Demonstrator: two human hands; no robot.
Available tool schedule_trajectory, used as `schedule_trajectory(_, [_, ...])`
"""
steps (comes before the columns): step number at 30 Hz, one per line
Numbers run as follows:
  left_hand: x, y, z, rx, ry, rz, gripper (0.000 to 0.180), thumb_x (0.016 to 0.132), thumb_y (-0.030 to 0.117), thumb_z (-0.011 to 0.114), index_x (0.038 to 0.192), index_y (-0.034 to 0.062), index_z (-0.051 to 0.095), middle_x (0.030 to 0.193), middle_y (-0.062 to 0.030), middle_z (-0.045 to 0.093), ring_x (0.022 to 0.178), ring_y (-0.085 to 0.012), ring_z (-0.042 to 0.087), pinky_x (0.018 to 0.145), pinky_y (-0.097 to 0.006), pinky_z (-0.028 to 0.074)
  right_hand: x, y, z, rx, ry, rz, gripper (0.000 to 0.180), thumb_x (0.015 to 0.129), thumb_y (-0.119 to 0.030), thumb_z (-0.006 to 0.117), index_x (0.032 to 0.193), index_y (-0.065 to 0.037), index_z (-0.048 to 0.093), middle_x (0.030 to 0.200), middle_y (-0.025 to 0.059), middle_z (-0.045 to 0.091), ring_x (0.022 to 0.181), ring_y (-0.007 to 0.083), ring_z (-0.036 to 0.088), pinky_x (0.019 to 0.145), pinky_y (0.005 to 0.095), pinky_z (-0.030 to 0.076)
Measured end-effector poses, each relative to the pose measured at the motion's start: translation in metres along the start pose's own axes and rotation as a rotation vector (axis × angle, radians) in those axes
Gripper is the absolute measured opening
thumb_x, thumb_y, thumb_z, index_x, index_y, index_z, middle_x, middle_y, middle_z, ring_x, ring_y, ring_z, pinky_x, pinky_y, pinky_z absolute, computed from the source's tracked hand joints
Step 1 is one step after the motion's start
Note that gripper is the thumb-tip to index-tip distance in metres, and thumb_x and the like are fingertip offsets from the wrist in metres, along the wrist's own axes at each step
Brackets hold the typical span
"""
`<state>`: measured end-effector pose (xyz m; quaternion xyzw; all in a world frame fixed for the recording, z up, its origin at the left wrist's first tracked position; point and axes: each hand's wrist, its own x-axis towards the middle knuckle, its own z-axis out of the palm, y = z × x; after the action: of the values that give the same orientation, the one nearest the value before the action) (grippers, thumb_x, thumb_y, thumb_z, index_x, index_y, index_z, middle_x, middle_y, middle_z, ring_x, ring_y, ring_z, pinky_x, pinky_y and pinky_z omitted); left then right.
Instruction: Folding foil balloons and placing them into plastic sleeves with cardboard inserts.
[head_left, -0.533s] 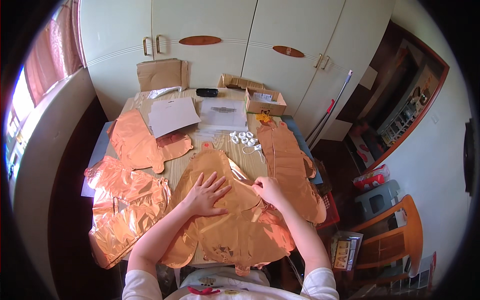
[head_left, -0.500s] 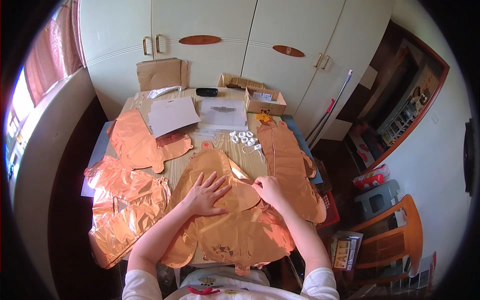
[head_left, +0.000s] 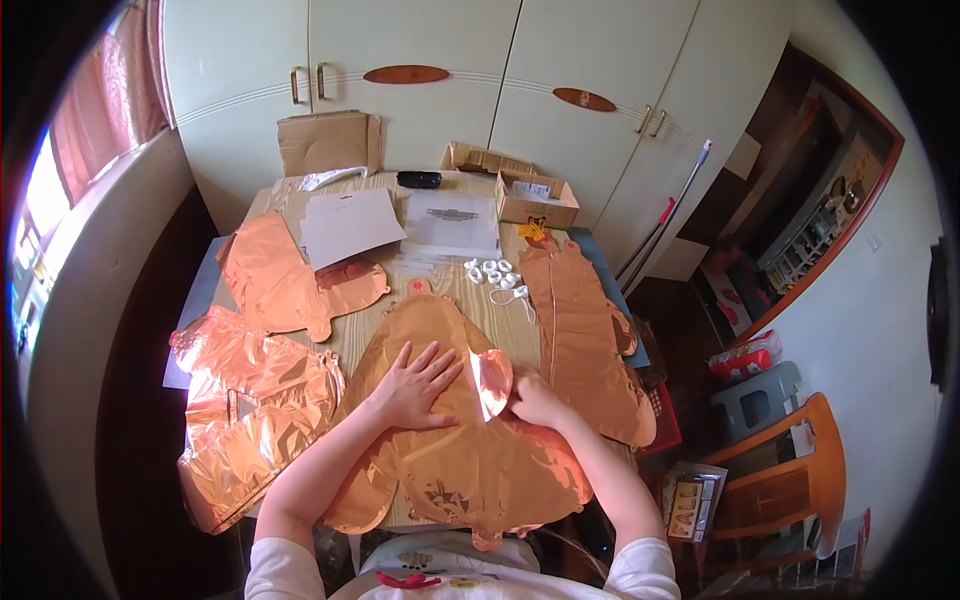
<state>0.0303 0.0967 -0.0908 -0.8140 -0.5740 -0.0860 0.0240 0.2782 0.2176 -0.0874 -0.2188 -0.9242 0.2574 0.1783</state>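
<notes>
Right in front of me a copper-coloured foil balloon (head_left: 425, 325) lies flat and uninflated on the wooden table (head_left: 505, 325). My left hand (head_left: 415, 390) rests on its middle with the fingers spread. At the balloon's right side, my right hand (head_left: 537, 402) is closed on the foil, and its fingertips are partly hidden. Beside those fingers a flap of the foil (head_left: 492, 383) stands folded up, showing a shiny pink face. Two more flat foil balloons lie to the left, a smooth one (head_left: 265, 275) and a crinkled one (head_left: 265, 375). Another foil balloon (head_left: 578, 335) is on the right.
Several white ribbon coils (head_left: 490, 270) sit beyond my hands. Farther back are pale sheets (head_left: 350, 228), clear plastic packets (head_left: 452, 228), a small black object (head_left: 418, 180) and an open cardboard box (head_left: 538, 207). A wooden chair (head_left: 825, 470) stands at the right, near a grey stool (head_left: 757, 390).
The foil flap at the right has been lifted and turned up. My right hand has shifted slightly down and now sits partly behind the flap. My left hand stays in place.
</notes>
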Motion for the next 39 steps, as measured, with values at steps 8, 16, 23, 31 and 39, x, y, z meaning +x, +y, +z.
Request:
schedule_trajectory(8, [0.000,0.002,-0.006,-0.005,-0.023,-0.018,0.094,0.081,0.078,0.047,0.138,0.0037,0.049,0.154,-0.0154,0.034,0.143,-0.0394,0.027,0.113,-0.063,0.018,0.003,-0.012,0.011,-0.074,0.022,-0.260,0.035,0.084,-0.026,0.070,0.114,-0.009,0.068,0.118,0.0086,0.065,0.115,0.0271,0.057,0.097,0.0402,0.045])
schedule_trajectory(16, [0.000,-0.003,0.001,-0.111,-0.007,-0.008,0.083,0.077,0.077,0.052,0.116,0.0065,0.069,0.156,-0.0169,0.029,0.145,-0.0386,0.023,0.115,-0.062,0.015,0.006,-0.002,0.017,-0.156,-0.128,-0.187,0.055,0.085,-0.041,0.069,0.130,-0.011,0.061,0.140,0.0012,0.055,0.136,0.0265,0.042,0.108,0.0455,0.033])
schedule_trajectory(23, [0.001,-0.001,-0.001,-0.054,-0.030,-0.002,0.079,0.078,0.076,0.050,0.111,0.0083,0.072,0.156,-0.0161,0.031,0.146,-0.0368,0.022,0.115,-0.062,0.015,0.031,0.001,0.003,-0.295,-0.344,-0.118,0.094,0.075,-0.067,0.067,0.147,-0.012,0.043,0.156,0.0023,0.036,0.147,0.0274,0.023,0.116,0.0470,0.021])
schedule_trajectory(31, [-0.003,-0.015,0.009,-0.192,0.024,-0.016,0.077,0.080,0.059,0.053,0.126,-0.0018,0.059,0.157,-0.0195,0.027,0.148,-0.0372,0.016,0.117,-0.059,0.012,0.042,-0.009,-0.005,-0.433,-0.399,-0.124,0.113,0.064,-0.076,0.067,0.149,-0.009,0.037,0.156,0.0049,0.034,0.147,0.0272,0.022,0.118,0.0488,0.018])
schedule_trajectory(39, [0.004,0.018,-0.018,-0.246,0.001,0.241,0.046,0.084,0.024,0.060,0.128,0.0079,0.057,0.125,-0.0103,0.061,0.123,-0.0279,0.052,0.104,-0.044,0.039,0.041,0.001,0.001,-0.426,-0.388,-0.124,0.111,0.065,-0.071,0.071,0.150,-0.009,0.034,0.157,0.0042,0.031,0.147,0.0258,0.023,0.118,0.0460,0.020])
